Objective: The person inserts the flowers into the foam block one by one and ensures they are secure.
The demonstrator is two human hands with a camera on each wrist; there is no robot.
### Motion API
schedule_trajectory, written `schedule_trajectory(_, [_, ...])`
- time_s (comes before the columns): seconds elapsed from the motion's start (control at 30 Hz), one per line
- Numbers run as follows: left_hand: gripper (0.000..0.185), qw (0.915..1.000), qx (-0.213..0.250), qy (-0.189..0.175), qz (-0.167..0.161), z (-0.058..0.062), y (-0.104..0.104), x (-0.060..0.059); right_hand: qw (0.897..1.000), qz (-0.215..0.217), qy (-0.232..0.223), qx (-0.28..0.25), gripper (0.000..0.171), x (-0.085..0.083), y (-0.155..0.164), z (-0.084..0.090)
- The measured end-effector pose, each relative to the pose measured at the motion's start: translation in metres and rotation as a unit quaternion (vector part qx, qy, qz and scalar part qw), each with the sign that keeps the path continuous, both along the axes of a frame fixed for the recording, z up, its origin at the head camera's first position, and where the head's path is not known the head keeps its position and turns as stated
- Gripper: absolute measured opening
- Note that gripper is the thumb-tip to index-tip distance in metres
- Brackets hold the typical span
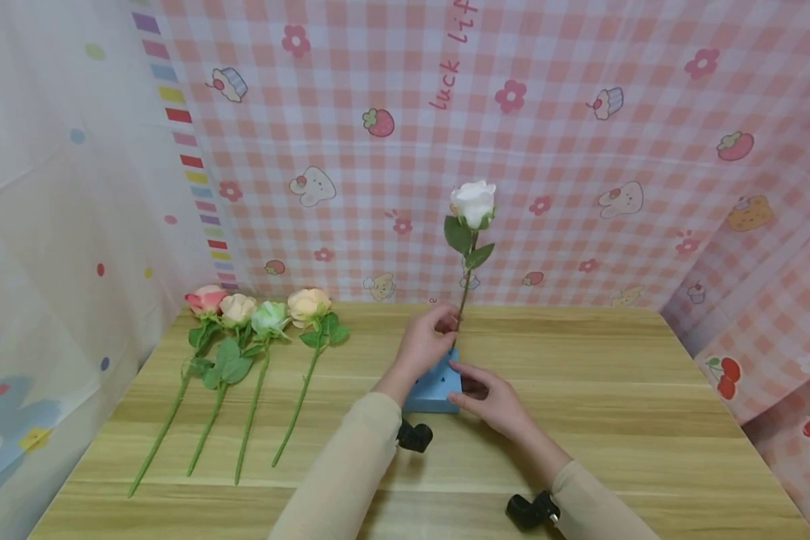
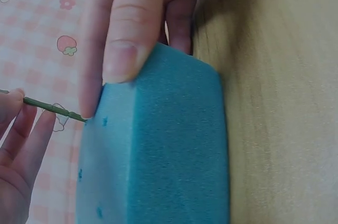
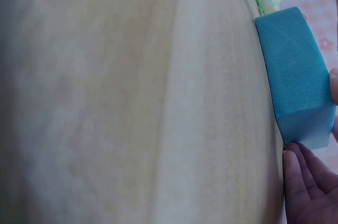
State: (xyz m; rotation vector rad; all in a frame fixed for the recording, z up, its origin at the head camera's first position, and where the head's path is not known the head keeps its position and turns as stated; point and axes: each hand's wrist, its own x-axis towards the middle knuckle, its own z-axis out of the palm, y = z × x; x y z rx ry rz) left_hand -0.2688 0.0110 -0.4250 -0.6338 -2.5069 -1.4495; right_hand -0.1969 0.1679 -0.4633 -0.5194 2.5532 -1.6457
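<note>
In the head view, my left hand (image 1: 428,341) pinches the stem of a white rose (image 1: 474,204) low down, with the flower standing nearly upright and leaning slightly right. The stem's lower end meets the top of a blue foam block (image 1: 435,394) near its far right corner; how deep it sits cannot be told. My right hand (image 1: 493,401) grips the block's right end. In the left wrist view, its thumb rests on the block's edge near the green stem (image 2: 53,109). Small holes dot the block's top face. The right wrist view has right-hand fingers (image 3: 309,182) against the block's end.
Several roses lie on the wooden table (image 1: 580,420) to the left: a pink rose (image 1: 205,300), a cream rose (image 1: 238,308), a pale green rose (image 1: 268,319) and a peach rose (image 1: 309,306). A checked cloth (image 1: 553,142) hangs behind the table.
</note>
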Motion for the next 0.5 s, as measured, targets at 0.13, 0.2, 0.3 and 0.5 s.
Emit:
schedule_trajectory(0.13, [0.028, 1.0, -0.002, -0.005, 0.007, -0.005, -0.001, 0.0, 1.0, -0.004, 0.005, 0.009, 0.052, -0.004, 0.002, -0.008])
schedule_trajectory(0.2, [0.028, 0.9999, -0.002, -0.006, 0.009, -0.008, -0.001, 0.0, 1.0, -0.007, 0.008, 0.018, 0.052, -0.008, 0.004, -0.016])
schedule_trajectory(0.3, [0.026, 0.9999, 0.0, -0.003, 0.011, -0.011, -0.002, 0.0, 1.0, -0.011, 0.011, 0.026, 0.053, -0.012, 0.006, -0.026])
schedule_trajectory(0.5, [0.023, 0.9999, 0.004, -0.001, 0.014, -0.014, -0.003, 0.0, 1.0, -0.011, 0.007, 0.024, 0.054, -0.013, 0.007, -0.028])
